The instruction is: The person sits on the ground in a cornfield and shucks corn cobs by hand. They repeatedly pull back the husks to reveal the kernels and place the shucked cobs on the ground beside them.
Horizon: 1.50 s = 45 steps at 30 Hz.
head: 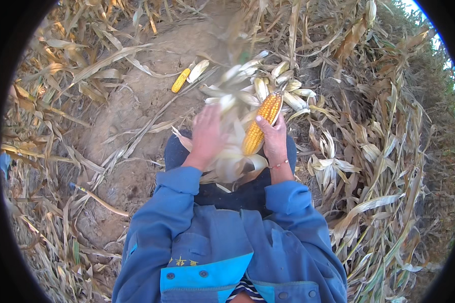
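My right hand (276, 138) grips a yellow corn ear (262, 123), thumb on the bare kernels. The ear is tilted, its upper end away from me and to the right. Pale husk leaves (233, 155) spread from its lower end over my lap. Left of the ear, my left hand (208, 130) is blurred by motion beside the loose husk; whether its fingers hold any leaf cannot be made out. Just beyond my hands lies a pile of corn ears in husk (261, 89), partly blurred.
A husked yellow ear (181, 80) and an ear in husk (198, 71) lie on bare soil (148, 102) at the far left. A curved wooden handle (102, 202) rests at left. Dry corn stalks (379, 151) and an opened husk (330, 161) lie at right.
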Tool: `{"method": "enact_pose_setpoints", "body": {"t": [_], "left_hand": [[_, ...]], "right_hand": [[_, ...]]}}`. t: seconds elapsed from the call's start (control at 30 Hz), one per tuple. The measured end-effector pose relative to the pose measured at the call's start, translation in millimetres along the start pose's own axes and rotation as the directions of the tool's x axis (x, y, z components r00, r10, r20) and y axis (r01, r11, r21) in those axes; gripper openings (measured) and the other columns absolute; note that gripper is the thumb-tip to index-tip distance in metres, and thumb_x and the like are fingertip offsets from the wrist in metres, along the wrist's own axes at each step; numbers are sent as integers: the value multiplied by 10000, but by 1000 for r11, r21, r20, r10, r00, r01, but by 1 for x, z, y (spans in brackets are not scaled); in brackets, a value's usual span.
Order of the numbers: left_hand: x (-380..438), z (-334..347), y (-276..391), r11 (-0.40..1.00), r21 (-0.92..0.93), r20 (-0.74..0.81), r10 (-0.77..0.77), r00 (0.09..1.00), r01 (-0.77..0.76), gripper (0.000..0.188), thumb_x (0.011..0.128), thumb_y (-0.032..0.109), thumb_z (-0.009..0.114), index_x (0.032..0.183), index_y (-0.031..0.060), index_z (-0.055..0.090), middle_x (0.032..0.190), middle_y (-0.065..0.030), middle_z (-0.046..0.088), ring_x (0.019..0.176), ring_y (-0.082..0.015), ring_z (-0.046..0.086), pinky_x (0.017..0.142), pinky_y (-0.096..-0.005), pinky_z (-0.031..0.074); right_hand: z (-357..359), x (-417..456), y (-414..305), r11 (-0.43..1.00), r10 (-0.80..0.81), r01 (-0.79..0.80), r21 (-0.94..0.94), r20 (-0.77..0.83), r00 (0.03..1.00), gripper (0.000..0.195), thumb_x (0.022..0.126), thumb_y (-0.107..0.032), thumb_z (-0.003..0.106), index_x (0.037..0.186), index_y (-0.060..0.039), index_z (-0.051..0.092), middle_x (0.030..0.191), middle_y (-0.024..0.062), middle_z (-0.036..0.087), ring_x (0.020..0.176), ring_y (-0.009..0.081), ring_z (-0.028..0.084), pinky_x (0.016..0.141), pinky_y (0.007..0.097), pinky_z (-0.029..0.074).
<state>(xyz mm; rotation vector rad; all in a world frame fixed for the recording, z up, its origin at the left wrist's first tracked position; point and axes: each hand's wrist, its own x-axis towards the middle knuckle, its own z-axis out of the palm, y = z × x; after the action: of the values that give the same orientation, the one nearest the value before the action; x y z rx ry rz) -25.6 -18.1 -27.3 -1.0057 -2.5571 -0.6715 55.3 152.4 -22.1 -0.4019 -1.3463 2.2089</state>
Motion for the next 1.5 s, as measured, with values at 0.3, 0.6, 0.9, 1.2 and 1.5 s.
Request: {"method": "enact_pose_setpoints", "body": {"t": [0.3, 0.6, 0.9, 1.2, 1.5], "left_hand": [[-38, 29, 43, 263, -779, 551, -147, 821, 570, 673, 721, 110, 802, 1294, 6, 465, 1117, -73, 597, 1058, -136, 555, 953, -308, 441], [-49, 30, 48, 437, -683, 633, -46, 773, 585, 735, 704, 126, 814, 1319, -13, 435, 1169, -77, 579, 1060, -148, 547, 966, -304, 424], [-64, 46, 36, 351, -729, 625, -9, 780, 588, 767, 709, 115, 819, 1351, -9, 417, 1204, -62, 564, 1099, -135, 520, 987, -300, 408], [-71, 60, 16, -74, -718, 696, -95, 712, 692, 683, 853, 429, 697, 1345, 34, 438, 1177, -57, 568, 1060, -139, 546, 951, -318, 448], [-32, 32, -24, -761, -590, 618, -209, 758, 271, 577, 926, 587, 493, 1178, 69, 523, 1000, -120, 628, 936, -268, 622, 861, -423, 526]], "right_hand": [[0, -5, -9, 917, 72, 8, -398, 186, 980, 563, 826, -281, 733, 1253, 42, 557, 1160, 135, 618, 986, 179, 607, 885, 326, 481], [13, 11, -33, 831, -184, 130, -541, -46, 982, 213, 866, -195, 723, 938, -4, 661, 761, -3, 602, 609, 35, 487, 505, 185, 391], [12, 12, -29, 928, 105, -124, -352, -72, 992, 208, 896, -213, 683, 839, -14, 661, 674, -57, 534, 561, 18, 400, 492, 201, 322], [10, 6, 0, 866, 317, -280, 414, -21, 948, 129, 966, -212, 580, 1042, -116, 541, 871, 31, 625, 543, 79, 491, 469, 197, 412], [12, -22, -4, 898, 436, -407, -168, 218, 873, 156, 977, -236, 561, 919, -96, 525, 709, 19, 584, 499, 66, 452, 441, 203, 366]]}}
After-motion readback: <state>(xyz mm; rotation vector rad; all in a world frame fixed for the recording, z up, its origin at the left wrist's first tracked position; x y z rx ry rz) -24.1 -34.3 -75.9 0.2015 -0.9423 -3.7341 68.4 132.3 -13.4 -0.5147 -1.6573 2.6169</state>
